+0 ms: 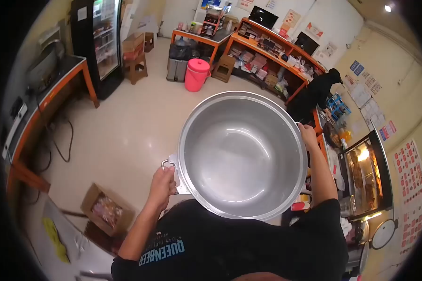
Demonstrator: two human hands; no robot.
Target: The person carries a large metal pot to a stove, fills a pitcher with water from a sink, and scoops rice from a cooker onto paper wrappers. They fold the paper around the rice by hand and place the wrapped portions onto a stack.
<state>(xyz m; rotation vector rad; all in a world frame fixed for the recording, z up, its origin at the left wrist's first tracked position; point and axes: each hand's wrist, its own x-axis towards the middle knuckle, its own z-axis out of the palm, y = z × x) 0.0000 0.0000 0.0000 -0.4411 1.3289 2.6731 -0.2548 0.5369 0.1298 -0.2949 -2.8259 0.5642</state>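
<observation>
A large silver metal pot [239, 159], with nothing in it, is held in front of my body with its opening facing me. My left hand [162, 185] is closed round the wire handle on the pot's left side. On the opposite side my right hand [307, 136] grips the other handle near the rim; its fingers are partly hidden. Below the pot, the front of my black shirt shows.
A pink lidded bin [197, 75] and a brown stool [224, 68] stand ahead. An open cardboard box [106, 209] is at lower left. A person in black [314, 93] bends over the right counter, beyond a lit glass display case [365, 173].
</observation>
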